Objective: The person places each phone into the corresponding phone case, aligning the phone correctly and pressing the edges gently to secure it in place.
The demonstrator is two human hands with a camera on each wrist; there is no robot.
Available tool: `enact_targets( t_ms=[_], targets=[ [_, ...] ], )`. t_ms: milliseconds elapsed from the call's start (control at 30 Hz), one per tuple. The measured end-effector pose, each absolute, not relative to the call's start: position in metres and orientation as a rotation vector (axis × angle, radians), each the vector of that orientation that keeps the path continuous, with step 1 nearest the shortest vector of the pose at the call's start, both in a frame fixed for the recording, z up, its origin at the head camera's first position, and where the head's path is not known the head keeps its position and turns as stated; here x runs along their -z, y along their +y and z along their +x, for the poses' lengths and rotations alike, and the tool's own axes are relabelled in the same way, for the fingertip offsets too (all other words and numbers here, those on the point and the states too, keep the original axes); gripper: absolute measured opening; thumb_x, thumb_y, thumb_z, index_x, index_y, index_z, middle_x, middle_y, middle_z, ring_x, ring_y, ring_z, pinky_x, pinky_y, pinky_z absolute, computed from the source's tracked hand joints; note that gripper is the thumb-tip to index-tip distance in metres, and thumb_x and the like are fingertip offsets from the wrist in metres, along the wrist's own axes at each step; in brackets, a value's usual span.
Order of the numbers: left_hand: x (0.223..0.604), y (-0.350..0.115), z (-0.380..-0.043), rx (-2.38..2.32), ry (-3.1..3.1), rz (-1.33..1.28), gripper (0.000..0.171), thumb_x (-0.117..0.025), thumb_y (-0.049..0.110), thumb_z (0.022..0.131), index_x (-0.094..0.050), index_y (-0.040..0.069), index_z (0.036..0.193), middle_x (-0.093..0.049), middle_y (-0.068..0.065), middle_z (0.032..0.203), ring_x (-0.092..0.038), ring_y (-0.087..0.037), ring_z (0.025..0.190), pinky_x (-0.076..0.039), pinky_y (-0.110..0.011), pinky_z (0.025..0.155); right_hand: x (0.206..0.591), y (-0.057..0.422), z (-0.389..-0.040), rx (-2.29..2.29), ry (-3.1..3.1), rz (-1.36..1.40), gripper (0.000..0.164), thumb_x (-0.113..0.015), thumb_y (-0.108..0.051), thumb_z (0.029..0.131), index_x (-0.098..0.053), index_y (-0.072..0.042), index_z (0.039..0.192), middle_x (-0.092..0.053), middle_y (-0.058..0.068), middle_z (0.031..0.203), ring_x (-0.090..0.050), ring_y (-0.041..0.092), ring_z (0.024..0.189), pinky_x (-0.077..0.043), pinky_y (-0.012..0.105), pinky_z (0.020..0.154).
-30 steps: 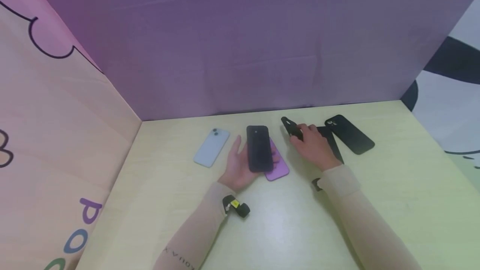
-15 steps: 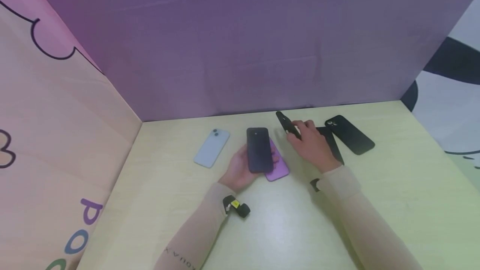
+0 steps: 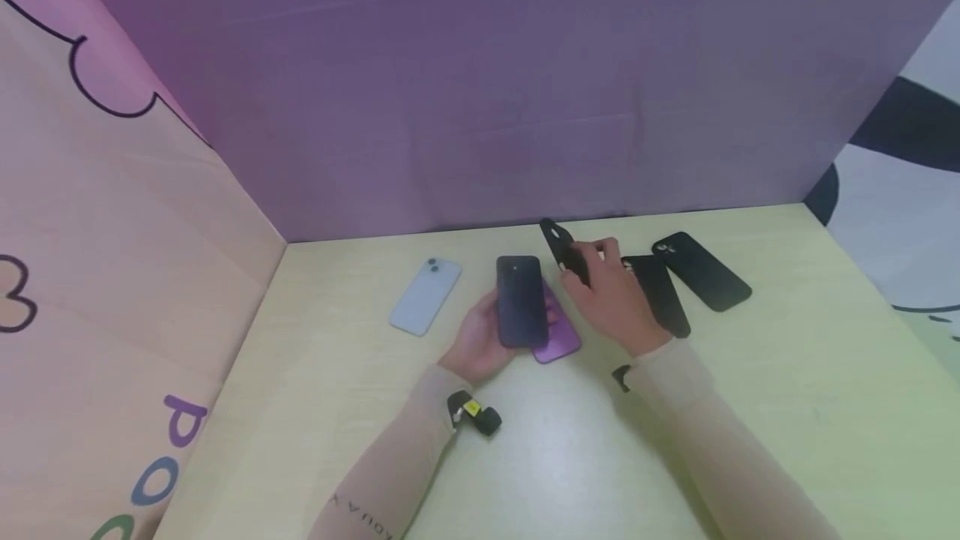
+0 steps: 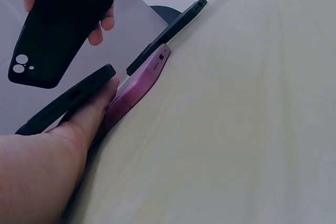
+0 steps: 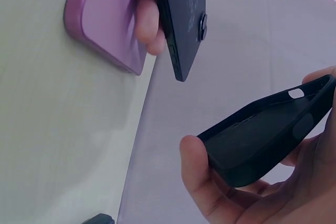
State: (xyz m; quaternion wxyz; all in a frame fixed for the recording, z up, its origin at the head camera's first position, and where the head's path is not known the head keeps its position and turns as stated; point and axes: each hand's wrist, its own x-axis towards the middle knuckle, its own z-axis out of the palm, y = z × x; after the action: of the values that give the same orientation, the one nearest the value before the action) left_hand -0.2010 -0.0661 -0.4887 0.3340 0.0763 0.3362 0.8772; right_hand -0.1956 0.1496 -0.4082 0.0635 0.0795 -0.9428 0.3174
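Phone, dark (image 3: 522, 302): one, raised above the surface (image 3: 562, 440), lying along the left grip (image 3: 480, 340), whose fingers and thumb clasped its edges.

Case, black (image 5: 257, 129): one, open container, pinched between thumb and fingers of the right grip (image 3: 615, 297); tilted, hollow side and bare inner back showing, camera openings seen through; near the dark phone, apart from it.

Purple phone (image 3: 562, 340): one, on the surface, partly beneath the left grip; contact could not be told.

Pale phone (image 3: 425, 297): one, camera side up, left of the left grip.

Black slabs (image 3: 702, 272): two, side by side at right; whether phones or cases could not be told.
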Motion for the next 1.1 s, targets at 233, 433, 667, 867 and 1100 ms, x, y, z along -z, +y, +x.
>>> enact_targets(
  t_ms=[233,433,667,867,1100],
  targets=[
    [0.49,-0.068,-0.202,-2.32,0.762,0.215,0.069,-0.023,0.067,0.104,-0.026,0.03,0.162,-0.022,-0.025,0.167,-0.029,-0.042,0.153,-0.026,-0.059,0.126,0.409,0.143,-0.192,-0.964,-2.858,0.233,0.058,-0.047,-0.043,0.102,-0.044,-0.015,0.152,-0.039,0.02,0.148,-0.066,0.041,0.088,-0.057,0.055,0.077],
    [0.489,-0.067,-0.199,-2.341,0.751,0.195,0.073,-0.029,0.071,0.101,-0.025,0.031,0.163,-0.027,-0.023,0.166,-0.035,-0.042,0.151,-0.025,-0.06,0.126,0.409,0.138,-0.189,-0.953,-2.853,0.229,0.059,-0.05,-0.042,0.101,-0.046,-0.01,0.15,-0.04,0.02,0.147,-0.067,0.04,0.086,-0.058,0.053,0.076],
    [0.486,-0.066,-0.198,-2.351,0.745,0.15,0.07,-0.03,0.069,0.102,-0.028,0.033,0.162,-0.036,-0.016,0.164,-0.04,-0.037,0.149,-0.025,-0.058,0.127,0.409,0.133,-0.186,-1.0,-2.87,0.216,0.06,-0.051,-0.041,0.102,-0.044,-0.007,0.151,-0.039,0.021,0.149,-0.069,0.042,0.092,-0.06,0.056,0.081],
    [0.488,-0.065,-0.198,-2.361,0.741,0.143,0.068,-0.032,0.069,0.102,-0.03,0.035,0.161,-0.038,-0.012,0.164,-0.036,-0.036,0.151,-0.024,-0.059,0.127,0.411,0.129,-0.185,-1.005,-2.892,0.191,0.062,-0.051,-0.045,0.103,-0.042,-0.009,0.152,-0.038,0.022,0.15,-0.068,0.044,0.094,-0.059,0.059,0.084],
    [0.488,-0.065,-0.198,-2.371,0.761,0.141,0.068,-0.034,0.07,0.101,-0.033,0.035,0.159,-0.04,-0.012,0.163,-0.039,-0.037,0.15,-0.023,-0.06,0.127,0.412,0.127,-0.185,-0.985,-2.897,0.19,0.062,-0.051,-0.045,0.103,-0.042,-0.008,0.152,-0.039,0.022,0.149,-0.068,0.043,0.091,-0.06,0.056,0.08]
  ],
)
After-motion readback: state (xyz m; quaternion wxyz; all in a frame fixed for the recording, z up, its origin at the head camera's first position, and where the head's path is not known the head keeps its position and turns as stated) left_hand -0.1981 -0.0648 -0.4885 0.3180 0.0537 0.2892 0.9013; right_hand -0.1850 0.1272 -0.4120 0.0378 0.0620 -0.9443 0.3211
